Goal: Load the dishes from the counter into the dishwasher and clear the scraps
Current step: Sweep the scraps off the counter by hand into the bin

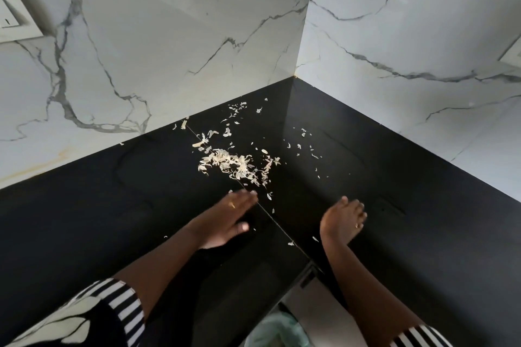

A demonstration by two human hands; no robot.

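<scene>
Head view: the pale, papery scraps (236,163) lie heaped on the black counter (112,205) toward its inner corner, with loose flakes strewn along the back edge and out to the right. The left hand (228,217) is flat just before the heap, fingers straight, holding nothing. The right hand (342,220) hovers nearby, loosely curved, apparently empty. A quick sweep could scatter such light flakes, leave the strays behind, or send some over the front edge past the green-lined bin (277,329).
</scene>
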